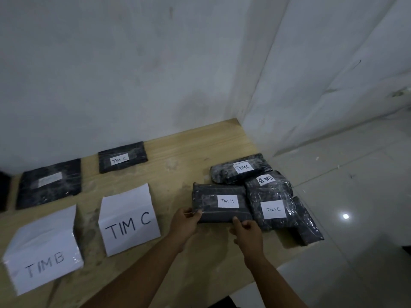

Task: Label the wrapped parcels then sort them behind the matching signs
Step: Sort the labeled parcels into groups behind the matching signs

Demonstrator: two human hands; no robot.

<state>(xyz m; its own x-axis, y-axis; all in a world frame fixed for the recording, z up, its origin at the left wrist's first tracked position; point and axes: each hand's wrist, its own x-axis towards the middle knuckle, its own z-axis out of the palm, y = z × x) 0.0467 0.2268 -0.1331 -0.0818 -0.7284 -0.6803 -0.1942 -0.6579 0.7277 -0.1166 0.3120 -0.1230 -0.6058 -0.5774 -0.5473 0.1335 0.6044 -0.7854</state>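
- Head view: the left hand (185, 221) has its fingers curled round the near left corner of the Tim B parcel (222, 203). The right hand (246, 232) pinches its near edge, thumb on top. The parcel lies on the wooden table (178, 152), at the left of the unsorted pile.
- Both grips sit on one edge only, so the glossy wrap may slip and the far side sag.
- Its right side touches the Tim C parcel (273, 210). A careless lift could drag that one and nudge the parcel with no label showing (309, 223) off the table's right edge.
- The TIM C sign (129, 221) stands nearer than the TIM B sign (44, 252), so a hasty drop could land behind the wrong one.
- Both signs are folded paper, and a passing forearm could topple them.
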